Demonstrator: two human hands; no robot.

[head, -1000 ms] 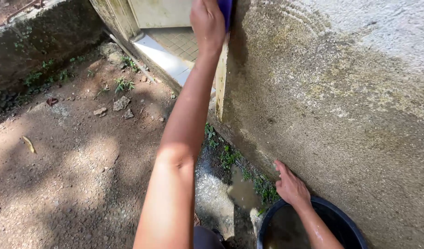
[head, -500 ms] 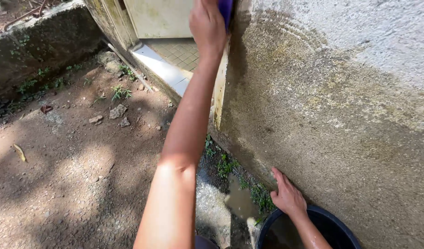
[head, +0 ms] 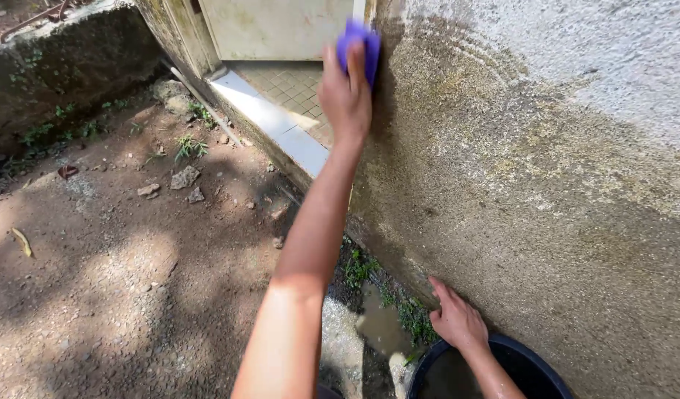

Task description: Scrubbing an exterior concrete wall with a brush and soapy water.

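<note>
An outdoor corner: a rough rendered wall (head: 547,170) meets bare, pebbled dirt ground (head: 118,281), with a doorway and a pale tiled threshold (head: 273,122) behind. The left hand (head: 345,96) is closed around a purple sponge (head: 358,46), fingers wrapped over its back, pressing it flat against the wall's edge beside the doorway. The right hand (head: 458,323) holds nothing; its fingers lie spread against the wall's foot, just above the rim of a round black bucket (head: 532,366). Progress, as judged from the surface: faint curved wipe marks arc across the upper, paler render, while the lower band remains dark, damp and mottled with green-yellow growth, so most of the wall looks uncleaned. A muddy puddle (head: 381,325) and small weeds (head: 414,318) line the base; loose stones (head: 183,177) lie well apart.
</note>
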